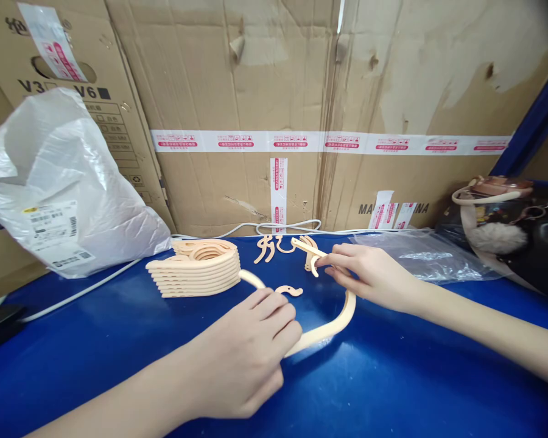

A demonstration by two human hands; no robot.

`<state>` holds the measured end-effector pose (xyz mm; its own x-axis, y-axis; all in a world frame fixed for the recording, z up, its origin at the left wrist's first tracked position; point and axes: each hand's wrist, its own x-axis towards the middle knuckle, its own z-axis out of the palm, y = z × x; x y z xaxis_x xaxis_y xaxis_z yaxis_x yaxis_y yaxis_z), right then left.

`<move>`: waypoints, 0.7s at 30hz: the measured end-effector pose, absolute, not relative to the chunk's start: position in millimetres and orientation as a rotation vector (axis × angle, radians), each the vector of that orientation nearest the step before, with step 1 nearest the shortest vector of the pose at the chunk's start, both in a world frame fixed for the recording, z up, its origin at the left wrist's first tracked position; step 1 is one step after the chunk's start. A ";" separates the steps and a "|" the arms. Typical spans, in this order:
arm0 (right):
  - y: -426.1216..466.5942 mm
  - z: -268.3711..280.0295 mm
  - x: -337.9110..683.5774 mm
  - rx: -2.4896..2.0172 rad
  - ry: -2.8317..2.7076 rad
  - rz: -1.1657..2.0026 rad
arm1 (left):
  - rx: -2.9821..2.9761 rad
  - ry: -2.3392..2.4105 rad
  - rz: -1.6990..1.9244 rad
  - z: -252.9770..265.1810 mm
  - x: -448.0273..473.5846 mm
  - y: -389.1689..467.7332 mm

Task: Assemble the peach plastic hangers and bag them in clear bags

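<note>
A pale cream, curved hanger piece [322,334] passes through the left hand [256,350], one end showing beyond it, the other bending up to the right hand [368,274]. There, a slim straight bar [307,247] and small curved hook [313,267] jut leftward; their joins are hidden.

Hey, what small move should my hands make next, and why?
I'd probably hold the curved cream part steady in the left hand and ease the cream strip in the right hand toward it. The strip's free end juts out, while the stacked cream pieces look compact. Go gently, since the right hand hides whether the two parts join.
</note>
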<state>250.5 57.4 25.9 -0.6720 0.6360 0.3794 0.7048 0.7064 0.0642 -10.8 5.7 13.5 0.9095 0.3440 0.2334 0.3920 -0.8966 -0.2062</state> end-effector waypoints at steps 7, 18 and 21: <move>62.3 18.0 252.1 -1.151 -2.539 -0.422 | -2.952 -0.802 -0.486 -1.6 -15.5 12.6; 53.1 14.3 243.2 -1.123 -2.627 -0.526 | -3.046 -0.895 -0.443 6.2 -6.7 2.2; 47.7 14.9 240.8 -0.981 -2.730 -0.423 | -2.978 -0.764 -0.492 1.9 -9.1 6.1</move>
<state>240.8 47.7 14.9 -0.7566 0.5864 0.2894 0.6465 0.7372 0.1963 -9.1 6.1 1.9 0.8297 0.4647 0.3095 0.4736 -0.8793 0.0505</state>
